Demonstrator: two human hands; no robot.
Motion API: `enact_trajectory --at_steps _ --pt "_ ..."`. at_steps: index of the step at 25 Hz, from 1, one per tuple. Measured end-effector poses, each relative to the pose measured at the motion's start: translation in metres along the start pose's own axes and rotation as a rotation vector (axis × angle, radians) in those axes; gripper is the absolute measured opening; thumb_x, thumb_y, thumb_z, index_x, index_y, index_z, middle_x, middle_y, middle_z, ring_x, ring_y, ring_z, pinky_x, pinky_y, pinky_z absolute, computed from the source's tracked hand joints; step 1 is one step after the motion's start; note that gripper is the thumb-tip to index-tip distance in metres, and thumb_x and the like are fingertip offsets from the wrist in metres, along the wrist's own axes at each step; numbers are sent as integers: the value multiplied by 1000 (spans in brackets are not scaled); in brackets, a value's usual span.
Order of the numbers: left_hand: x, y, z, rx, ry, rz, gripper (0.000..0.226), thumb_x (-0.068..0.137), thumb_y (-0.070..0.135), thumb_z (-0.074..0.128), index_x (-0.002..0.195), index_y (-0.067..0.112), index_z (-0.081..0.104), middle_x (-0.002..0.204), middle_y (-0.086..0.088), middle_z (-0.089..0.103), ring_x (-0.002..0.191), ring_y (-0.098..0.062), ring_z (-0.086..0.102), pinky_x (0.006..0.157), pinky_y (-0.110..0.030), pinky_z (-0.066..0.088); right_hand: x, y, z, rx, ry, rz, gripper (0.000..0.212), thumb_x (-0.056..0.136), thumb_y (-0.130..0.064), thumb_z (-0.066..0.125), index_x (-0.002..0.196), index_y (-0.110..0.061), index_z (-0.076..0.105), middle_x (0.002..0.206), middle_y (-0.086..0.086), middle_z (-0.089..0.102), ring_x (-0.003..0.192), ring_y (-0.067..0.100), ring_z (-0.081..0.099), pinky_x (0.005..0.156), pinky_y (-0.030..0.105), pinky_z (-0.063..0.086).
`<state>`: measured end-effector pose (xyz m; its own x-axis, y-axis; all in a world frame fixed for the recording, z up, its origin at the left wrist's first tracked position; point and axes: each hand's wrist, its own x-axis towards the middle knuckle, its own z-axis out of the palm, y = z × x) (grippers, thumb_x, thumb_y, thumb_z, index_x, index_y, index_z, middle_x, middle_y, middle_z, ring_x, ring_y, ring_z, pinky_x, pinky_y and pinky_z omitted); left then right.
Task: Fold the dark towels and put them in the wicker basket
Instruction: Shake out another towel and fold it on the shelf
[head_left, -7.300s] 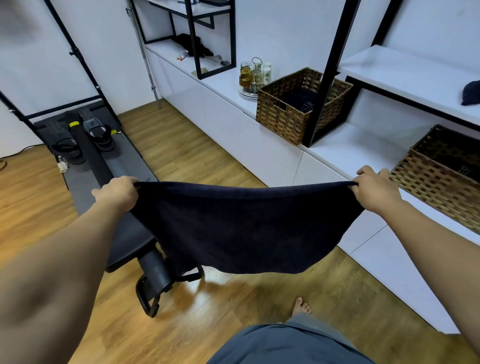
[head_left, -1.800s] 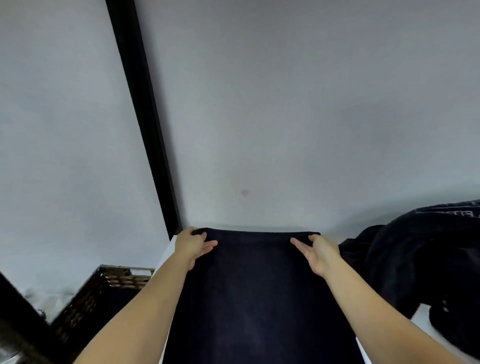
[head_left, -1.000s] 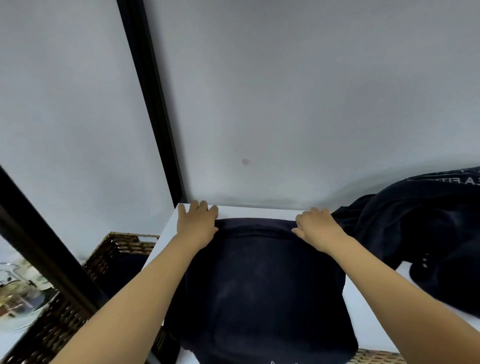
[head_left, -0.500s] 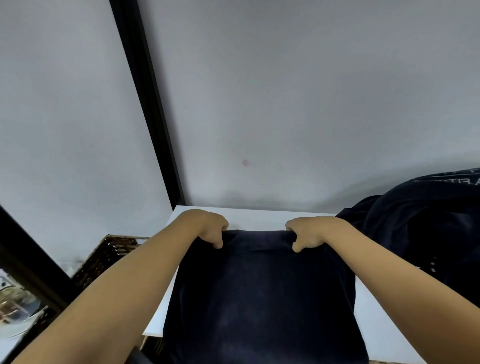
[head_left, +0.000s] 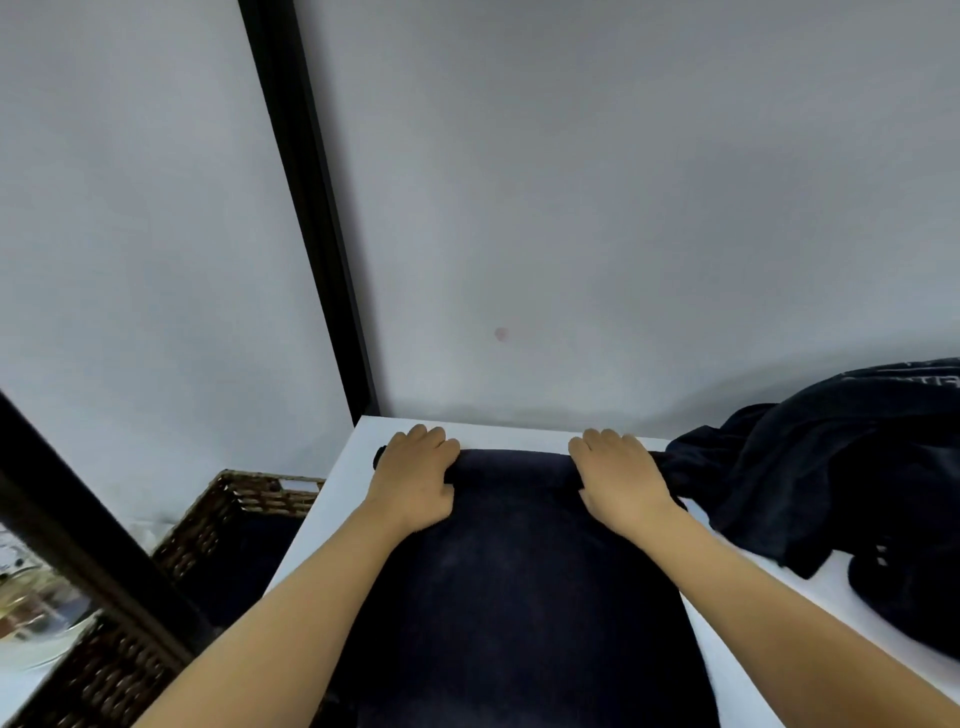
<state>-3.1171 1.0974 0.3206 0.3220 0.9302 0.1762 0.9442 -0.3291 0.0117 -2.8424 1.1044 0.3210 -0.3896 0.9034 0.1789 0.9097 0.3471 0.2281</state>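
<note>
We see the towel lying on the shelf, running from its near edge back to a rolled far end just short of the wall. Our left hand rests on the left part of that roll, our right hand on the right part, well apart from each other. To the right on the same shelf lies a heap of towels, touching the roll's right end. Left of the shelf and lower stands the wicker basket (a towel lies inside it). A post rises behind the shelf's far left corner, against the wall.
</note>
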Motion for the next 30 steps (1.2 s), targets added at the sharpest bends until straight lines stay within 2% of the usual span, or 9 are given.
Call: enact_trajectory --at_steps 3,7,8,10,13,18,23,25,30 --pt "-15 3 -4 -216 8 -70 21 94 35 41 87 17 50 81 6 50 84 -20 44 81 -37 39 -19 4 -7 165 -52 -53 27 95 -45 52 92 -19 48 91 -4 46 83 20 45 74 34 33" --pt "-3 0 -22 -206 -296 -206 50 104 45 41 147 20 40 123 -4 63 112 -31 58 99 -42 45 -17 14 -24 472 -240 33 26 102 -45 49 92 -21 49 95 -4 50 87 23 54 72 33 40" --pt "4 1 -29 -147 -379 -196 51 103 45 45 146 18 44 132 -5 60 117 -29 57 101 -41 45 -13 16 -25 502 -287 46 22 100 -44 53 109 -24 51 106 -4 50 94 24 55 75 33 44" --pt "17 7 -42 -10 -472 -147 44 101 44 51 134 16 55 133 -4 59 116 -25 57 99 -39 47 -6 18 -33 418 -386 29 59 99 -45 55 151 -37 27 139 2 37 123 27 44 99 40 44" --pt "24 10 -56 70 -536 -64 39 97 46 59 127 21 55 131 0 53 116 -22 53 90 -37 48 -2 13 -44 248 -530 -19 74 102 -46 47 160 -34 3 165 2 17 149 32 20 119 48 15" --pt "16 3 -66 -162 -672 -109 45 88 51 69 126 28 58 129 7 58 105 -18 59 72 -30 45 5 7 -40 177 -618 -51 54 92 -41 65 137 -24 39 131 1 54 124 28 50 106 45 22" --pt "22 7 -60 -82 -732 -100 44 89 50 68 122 25 56 121 6 58 102 -21 58 77 -35 44 4 14 -39 418 -705 30 79 81 -72 57 148 -36 35 145 -5 36 137 23 34 112 44 29" --pt "21 9 -59 -98 -734 -90 43 91 46 67 125 24 53 122 5 57 102 -21 55 74 -33 42 -3 23 -38 572 -717 62 70 86 -74 49 147 -39 40 144 -10 38 139 20 36 114 42 31" --pt "25 16 -65 -81 -767 -73 45 89 39 70 126 24 50 128 1 56 102 -22 54 75 -34 43 9 17 -53 476 -783 3 41 84 -51 69 110 -25 52 110 -7 59 94 16 58 78 32 46"
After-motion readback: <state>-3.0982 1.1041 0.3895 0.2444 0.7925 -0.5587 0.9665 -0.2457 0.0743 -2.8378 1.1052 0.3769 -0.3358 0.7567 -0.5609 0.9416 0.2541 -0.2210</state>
